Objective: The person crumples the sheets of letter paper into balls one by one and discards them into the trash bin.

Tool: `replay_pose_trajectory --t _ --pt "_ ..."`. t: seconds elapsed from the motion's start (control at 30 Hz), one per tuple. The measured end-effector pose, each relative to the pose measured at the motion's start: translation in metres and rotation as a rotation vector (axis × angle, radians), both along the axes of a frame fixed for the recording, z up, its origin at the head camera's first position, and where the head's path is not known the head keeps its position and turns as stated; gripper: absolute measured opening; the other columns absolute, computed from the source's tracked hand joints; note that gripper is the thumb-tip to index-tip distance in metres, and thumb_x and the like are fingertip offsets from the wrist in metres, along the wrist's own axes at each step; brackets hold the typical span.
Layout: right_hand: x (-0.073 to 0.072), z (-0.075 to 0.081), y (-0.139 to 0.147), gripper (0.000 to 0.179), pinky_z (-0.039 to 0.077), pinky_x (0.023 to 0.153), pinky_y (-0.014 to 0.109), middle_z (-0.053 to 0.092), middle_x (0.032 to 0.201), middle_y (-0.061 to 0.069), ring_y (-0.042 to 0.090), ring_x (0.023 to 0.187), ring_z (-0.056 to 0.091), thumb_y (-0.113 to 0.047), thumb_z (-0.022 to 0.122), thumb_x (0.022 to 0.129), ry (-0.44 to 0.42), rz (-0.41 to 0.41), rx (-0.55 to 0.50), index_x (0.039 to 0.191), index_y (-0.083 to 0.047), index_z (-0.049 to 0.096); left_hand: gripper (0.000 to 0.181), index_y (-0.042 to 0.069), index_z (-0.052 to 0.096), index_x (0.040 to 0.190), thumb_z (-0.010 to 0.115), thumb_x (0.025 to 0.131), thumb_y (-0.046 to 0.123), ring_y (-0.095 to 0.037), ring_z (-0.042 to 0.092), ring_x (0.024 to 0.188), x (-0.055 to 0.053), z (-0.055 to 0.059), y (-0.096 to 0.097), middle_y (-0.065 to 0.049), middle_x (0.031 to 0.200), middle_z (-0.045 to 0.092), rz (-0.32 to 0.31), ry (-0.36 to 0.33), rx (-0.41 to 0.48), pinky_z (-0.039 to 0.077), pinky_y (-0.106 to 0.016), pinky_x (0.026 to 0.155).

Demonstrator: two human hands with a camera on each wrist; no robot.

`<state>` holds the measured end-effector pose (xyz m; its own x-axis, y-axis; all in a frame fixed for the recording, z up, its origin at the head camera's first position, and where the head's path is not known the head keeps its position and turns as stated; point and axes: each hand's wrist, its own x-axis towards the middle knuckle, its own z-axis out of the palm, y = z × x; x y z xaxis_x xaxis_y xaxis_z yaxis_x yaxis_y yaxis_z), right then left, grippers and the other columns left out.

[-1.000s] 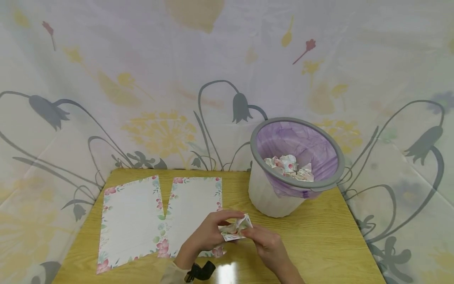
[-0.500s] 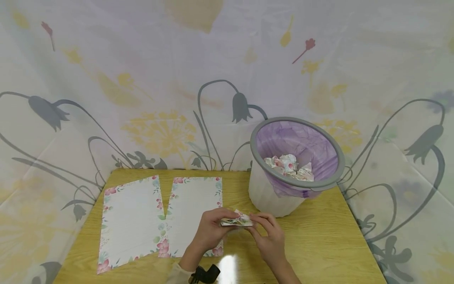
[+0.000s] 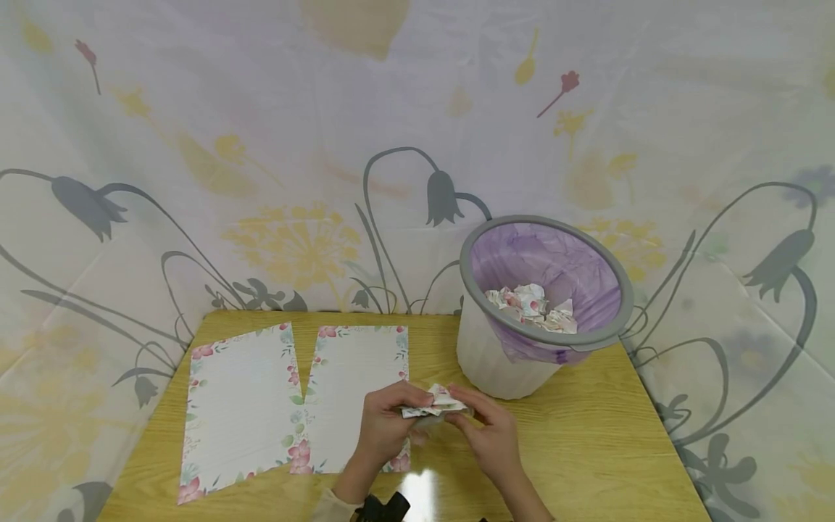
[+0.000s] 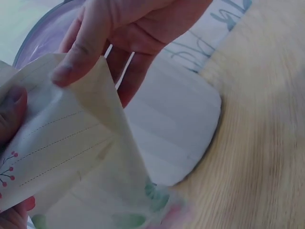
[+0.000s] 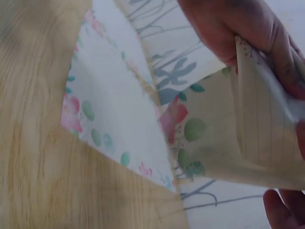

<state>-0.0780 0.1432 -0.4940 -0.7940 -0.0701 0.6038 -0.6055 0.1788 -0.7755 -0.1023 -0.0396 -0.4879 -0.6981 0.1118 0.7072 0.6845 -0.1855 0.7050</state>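
Observation:
Both hands hold one folded, creased sheet of floral stationery paper (image 3: 438, 407) low over the wooden table. My left hand (image 3: 383, 424) pinches its left side, thumb on top. At the right side my right hand (image 3: 492, 435) pinches it between thumb and fingers. Ruled lines and a pink flower border show on the held paper (image 4: 66, 148) in the left wrist view. There, the right thumb (image 4: 76, 62) presses on the sheet. In the right wrist view, a corner of the paper (image 5: 205, 129) hangs out beyond the left hand (image 5: 248, 28).
Two flat floral sheets lie left on the table: a left sheet (image 3: 238, 409) and a right sheet (image 3: 359, 391). Behind the right hand stands a white bin (image 3: 502, 373) with a grey rim and purple liner (image 3: 587, 268); crumpled paper (image 3: 531, 308) lies inside. A flower-printed cloth (image 3: 293, 109) hangs behind.
The held paper has gone from raised and loosely bunched to flatter and more level. My right hand has turned and moved its grip up along the right side. The flat sheets and bin are unmoved.

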Motion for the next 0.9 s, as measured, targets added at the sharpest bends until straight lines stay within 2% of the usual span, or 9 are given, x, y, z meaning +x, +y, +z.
replay_pose_trajectory --t 0.23,0.33,0.4,0.5,0.57,0.67,0.73,0.8,0.9 --pt "-0.008 -0.020 -0.012 0.026 0.057 0.074 0.024 0.069 0.095 0.031 0.021 0.094 0.072 0.030 0.070 0.071 0.016 -0.125 -0.118 0.093 0.016 0.071 0.028 -0.007 0.068 0.075 0.072 0.065 -0.033 -0.032 0.070 0.073 0.000 -0.001 0.010 -0.023 0.077 0.068 0.119 0.095 0.037 0.059 -0.030 0.073" --pt "-0.010 -0.024 -0.013 0.024 0.057 0.070 0.023 0.071 0.093 0.028 0.020 0.090 0.072 0.031 0.067 0.073 0.022 -0.187 -0.113 0.090 0.015 0.072 0.030 -0.008 0.069 0.080 0.074 0.063 -0.032 -0.032 0.070 0.076 0.001 -0.002 0.011 -0.024 0.081 0.068 0.132 0.095 0.018 0.059 -0.030 0.075" --pt "-0.011 -0.026 -0.013 0.024 0.057 0.068 0.022 0.071 0.093 0.027 0.018 0.090 0.072 0.033 0.064 0.074 0.010 -0.210 -0.114 0.089 0.016 0.072 0.031 -0.007 0.070 0.089 0.077 0.065 -0.025 -0.030 0.071 0.083 0.004 -0.002 0.010 -0.023 0.088 0.070 0.131 0.078 -0.037 0.058 -0.030 0.079" --pt "-0.012 -0.027 -0.008 0.025 0.057 0.069 0.021 0.071 0.093 0.028 0.016 0.092 0.071 0.034 0.061 0.074 -0.009 -0.232 -0.122 0.089 0.017 0.071 0.034 -0.007 0.070 0.108 0.076 0.075 -0.017 -0.029 0.069 0.099 0.009 0.001 0.006 -0.022 0.104 0.071 0.078 0.036 -0.134 0.056 -0.031 0.088" --pt "-0.013 -0.028 -0.004 0.027 0.056 0.072 0.021 0.070 0.094 0.030 0.017 0.093 0.071 0.035 0.060 0.074 -0.021 -0.236 -0.132 0.089 0.017 0.072 0.032 -0.008 0.067 0.117 0.068 0.086 -0.012 -0.029 0.067 0.109 0.012 0.002 0.003 -0.024 0.114 0.069 0.014 0.006 -0.175 0.053 -0.032 0.094" --pt "-0.014 -0.029 0.001 0.031 0.056 0.074 0.023 0.069 0.095 0.031 0.018 0.094 0.071 0.037 0.058 0.073 -0.022 -0.236 -0.141 0.089 0.015 0.073 0.029 -0.013 0.063 0.123 0.053 0.095 -0.014 -0.032 0.062 0.118 0.011 0.001 -0.002 -0.029 0.123 0.063 -0.127 -0.063 -0.180 0.050 -0.034 0.098" --pt "-0.015 -0.029 0.004 0.033 0.056 0.074 0.023 0.070 0.095 0.030 0.017 0.094 0.071 0.036 0.058 0.073 -0.018 -0.235 -0.138 0.089 0.013 0.074 0.030 -0.014 0.062 0.123 0.052 0.095 -0.015 -0.032 0.059 0.121 0.008 -0.006 -0.003 -0.030 0.126 0.060 -0.201 -0.124 -0.168 0.049 -0.033 0.100" --pt "-0.014 -0.027 0.005 0.033 0.057 0.075 0.025 0.070 0.096 0.029 0.018 0.095 0.072 0.036 0.057 0.074 -0.029 -0.229 -0.147 0.090 0.013 0.074 0.032 -0.012 0.063 0.124 0.058 0.092 -0.015 -0.031 0.059 0.122 0.005 -0.015 -0.003 -0.028 0.128 0.060 -0.236 -0.162 -0.160 0.049 -0.033 0.099" --pt "-0.014 -0.025 0.005 0.033 0.057 0.074 0.024 0.070 0.096 0.029 0.016 0.094 0.072 0.036 0.056 0.074 -0.024 -0.232 -0.155 0.089 0.012 0.074 0.033 -0.010 0.067 0.118 0.067 0.085 -0.015 -0.031 0.060 0.120 0.001 -0.028 0.002 -0.026 0.125 0.062 -0.202 -0.156 -0.127 0.050 -0.035 0.098"
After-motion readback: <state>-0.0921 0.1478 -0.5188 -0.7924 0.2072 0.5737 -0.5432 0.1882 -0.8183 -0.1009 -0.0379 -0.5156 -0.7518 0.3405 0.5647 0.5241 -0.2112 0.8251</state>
